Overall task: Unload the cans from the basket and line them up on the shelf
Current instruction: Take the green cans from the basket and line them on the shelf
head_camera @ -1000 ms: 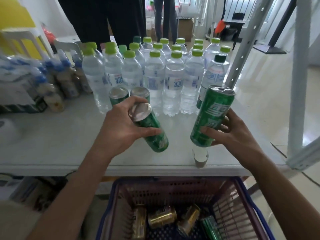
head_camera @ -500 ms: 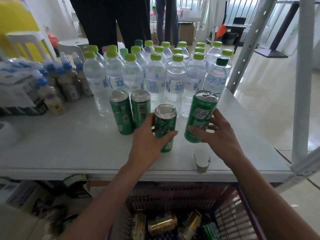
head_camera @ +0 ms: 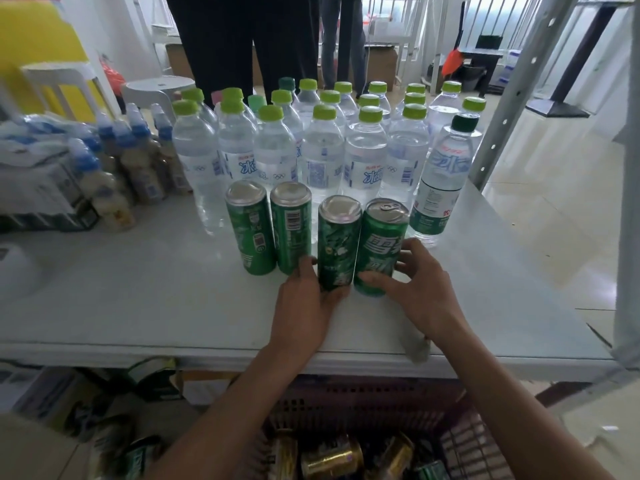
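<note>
Several green cans stand upright in a row on the white shelf (head_camera: 138, 299), in front of the water bottles. My left hand (head_camera: 304, 303) grips the base of the third can (head_camera: 337, 237). My right hand (head_camera: 419, 289) holds the lower part of the fourth can (head_camera: 379, 240), fingers curled round it. Two more green cans (head_camera: 251, 226) (head_camera: 291, 226) stand free to the left, touching each other. Below the shelf edge the purple basket (head_camera: 460, 441) holds several gold and green cans (head_camera: 332, 459) lying on their sides.
Rows of clear water bottles (head_camera: 322, 150) with green caps fill the back of the shelf. Small blue-capped bottles (head_camera: 138, 161) and wrapped packs sit at the left. A metal upright (head_camera: 512, 88) rises at the right. A paper cup (head_camera: 415, 348) sits by my right wrist. People's legs (head_camera: 242, 39) stand behind.
Both hands have carried their cans forward and set them upright beside the two standing cans. The two held cans now touch, forming one row.
</note>
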`<action>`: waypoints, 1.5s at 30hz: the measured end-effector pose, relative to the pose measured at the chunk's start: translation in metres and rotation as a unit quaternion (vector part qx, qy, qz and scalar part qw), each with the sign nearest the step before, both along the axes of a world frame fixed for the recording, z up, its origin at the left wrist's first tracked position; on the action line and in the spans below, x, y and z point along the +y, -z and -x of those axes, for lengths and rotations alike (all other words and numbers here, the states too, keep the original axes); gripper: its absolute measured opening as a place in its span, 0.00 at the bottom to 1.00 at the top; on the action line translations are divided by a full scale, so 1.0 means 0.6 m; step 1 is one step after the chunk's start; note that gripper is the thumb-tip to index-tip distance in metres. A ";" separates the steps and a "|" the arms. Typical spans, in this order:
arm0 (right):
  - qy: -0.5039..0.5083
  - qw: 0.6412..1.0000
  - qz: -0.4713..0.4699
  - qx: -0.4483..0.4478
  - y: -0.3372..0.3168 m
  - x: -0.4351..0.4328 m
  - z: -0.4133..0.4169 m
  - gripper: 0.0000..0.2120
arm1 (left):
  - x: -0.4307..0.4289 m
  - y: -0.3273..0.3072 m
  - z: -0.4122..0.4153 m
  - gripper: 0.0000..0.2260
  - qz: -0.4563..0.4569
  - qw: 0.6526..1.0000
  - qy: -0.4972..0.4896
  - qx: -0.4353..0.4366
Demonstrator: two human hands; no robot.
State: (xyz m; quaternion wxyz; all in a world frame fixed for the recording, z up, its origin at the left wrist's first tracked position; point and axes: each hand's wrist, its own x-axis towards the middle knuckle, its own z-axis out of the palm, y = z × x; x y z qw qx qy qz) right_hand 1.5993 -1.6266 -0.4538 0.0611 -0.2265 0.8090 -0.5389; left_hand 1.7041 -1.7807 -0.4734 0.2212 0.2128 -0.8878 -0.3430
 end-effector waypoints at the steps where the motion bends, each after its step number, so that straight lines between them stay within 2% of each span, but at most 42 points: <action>1: -0.006 1.000 0.003 -0.004 0.002 0.000 0.004 0.26 | 0.001 -0.002 -0.002 0.24 -0.009 1.000 0.003 0.012; 5: -0.025 0.999 -0.018 -0.026 0.012 -0.002 0.018 0.26 | -0.001 0.004 -0.003 0.19 -0.012 0.999 0.002 0.034; 9: -0.053 0.995 -0.082 -0.015 0.014 -0.001 0.030 0.26 | -0.009 0.015 0.006 0.08 0.017 1.000 -0.006 0.010; 14: -0.080 0.991 -0.103 -0.027 0.011 0.007 0.041 0.20 | -0.013 0.018 0.009 0.07 0.029 0.999 0.008 0.018; 23: -0.041 0.991 -0.123 -0.025 0.010 0.007 0.034 0.22 | -0.014 0.025 0.010 0.04 0.049 0.998 0.020 0.026; 26: -0.033 0.990 -0.136 -0.027 0.007 0.009 0.030 0.24 | -0.014 0.025 0.009 0.04 0.059 0.998 0.020 0.029; 30: -0.034 0.991 -0.119 -0.054 0.006 0.013 0.030 0.33 | -0.009 0.020 0.000 0.03 0.046 0.998 0.030 0.031; 31: -0.030 0.991 -0.114 -0.061 0.003 0.017 0.026 0.32 | -0.005 0.014 -0.010 0.02 0.025 0.998 0.045 0.036; 33: -0.002 0.990 -0.135 -0.050 -0.015 0.027 0.013 0.23 | 0.008 -0.005 -0.042 0.03 -0.014 0.993 0.115 0.025; 35: 0.033 0.983 -0.179 -0.001 -0.033 0.039 -0.008 0.14 | 0.023 -0.022 -0.086 0.03 0.005 0.973 0.232 -0.010; 37: 0.054 0.977 -0.171 0.116 -0.039 0.050 -0.045 0.07 | 0.036 -0.028 -0.121 0.03 0.059 0.944 0.325 -0.018; 39: 0.008 0.957 -0.128 0.262 -0.028 0.062 -0.088 0.05 | 0.045 -0.015 -0.144 0.04 0.098 0.921 0.375 -0.034; 41: -0.064 0.930 -0.113 0.344 -0.008 0.078 -0.130 0.04 | 0.057 0.015 -0.154 0.05 0.143 0.894 0.411 -0.107; 43: -0.111 0.932 -0.116 0.326 -0.002 0.093 -0.152 0.04 | 0.068 0.044 -0.159 0.09 0.196 0.851 0.431 -0.228; 45: -0.171 0.927 -0.159 0.294 0.000 0.100 -0.161 0.05 | 0.069 0.069 -0.165 0.12 0.229 0.801 0.432 -0.346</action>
